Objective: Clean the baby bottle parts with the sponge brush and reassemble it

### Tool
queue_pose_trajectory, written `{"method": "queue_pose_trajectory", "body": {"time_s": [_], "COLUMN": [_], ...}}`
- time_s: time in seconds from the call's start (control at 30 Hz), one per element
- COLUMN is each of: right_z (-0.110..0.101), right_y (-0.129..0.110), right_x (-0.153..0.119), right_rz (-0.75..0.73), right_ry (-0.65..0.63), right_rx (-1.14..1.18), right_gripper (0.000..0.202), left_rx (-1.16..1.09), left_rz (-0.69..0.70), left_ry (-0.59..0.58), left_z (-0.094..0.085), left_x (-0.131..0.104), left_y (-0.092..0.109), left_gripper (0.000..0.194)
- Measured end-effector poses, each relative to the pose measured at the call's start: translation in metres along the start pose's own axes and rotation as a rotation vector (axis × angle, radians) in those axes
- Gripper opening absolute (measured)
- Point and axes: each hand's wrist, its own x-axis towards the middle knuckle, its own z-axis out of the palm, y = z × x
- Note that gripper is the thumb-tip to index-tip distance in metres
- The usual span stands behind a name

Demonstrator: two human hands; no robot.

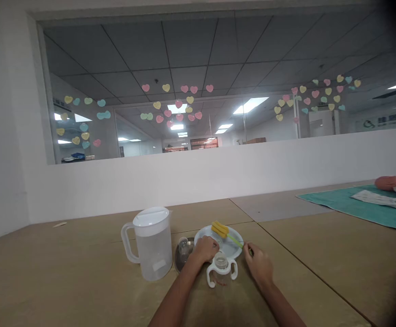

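Observation:
My right hand (259, 263) is closed on the green handle of a brush with a yellow sponge head (220, 229), which is over a pale plate (236, 250). At the left part of the plate, my left hand (205, 248) has its fingers bent together; what they hold, if anything, is hidden. Between my forearms stands a clear bottle (221, 262) with white double handles, its mouth uncovered. A dark round dish (180, 259) with a clear object on it sits left of my left hand.
A lidded translucent pitcher (155, 250) stands to the left of the dish. At the far right a teal mat (341, 200) bears cloths and a reddish item. Behind the table (82, 272) rises a white wall with a window.

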Motion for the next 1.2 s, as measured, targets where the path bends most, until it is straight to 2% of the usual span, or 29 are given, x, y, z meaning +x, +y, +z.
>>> {"method": "queue_pose_trajectory", "body": {"time_s": [0.13,0.23,0.33,0.47,0.53,0.7,0.9,1.0,1.13,1.2], "right_z": [-0.002,-0.002,-0.001,0.006,0.009,0.011,0.009,0.006,0.003,0.002], "right_y": [-0.002,-0.002,-0.001,0.005,0.007,0.011,0.008,0.006,0.005,0.005], "right_x": [0.001,0.001,0.0,-0.003,-0.004,-0.005,-0.005,-0.004,-0.002,-0.002], "right_rz": [0.03,0.04,0.035,-0.115,-0.199,-0.305,-0.354,-0.289,-0.094,-0.07], "right_ry": [-0.037,-0.031,-0.018,-0.008,0.018,0.126,0.201,0.192,0.197,0.202], "right_rx": [-0.015,-0.027,-0.037,0.006,0.031,0.052,0.044,0.02,-0.005,0.021], "right_gripper": [0.038,0.037,0.038,0.042,0.045,0.051,0.051,0.051,0.052,0.053], "left_rx": [-0.026,-0.071,-0.189,-0.264,-0.253,-0.21,-0.197,-0.215,-0.269,-0.315], "left_rz": [-0.021,-0.037,-0.012,0.018,0.014,-0.032,-0.029,-0.061,-0.093,-0.108], "left_ry": [0.279,0.448,0.668,0.844,0.881,0.924,0.915,0.917,0.941,0.945], "left_z": [0.003,0.012,0.024,0.034,0.035,0.036,0.037,0.037,0.037,0.036], "left_x": [-0.02,-0.032,-0.039,-0.042,-0.045,-0.049,-0.048,-0.048,-0.046,-0.045], "left_y": [-0.002,-0.01,-0.022,-0.03,-0.03,-0.029,-0.031,-0.032,-0.036,-0.038], "left_gripper": [0.026,0.024,0.021,0.02,0.021,0.022,0.021,0.022,0.025,0.026]}}
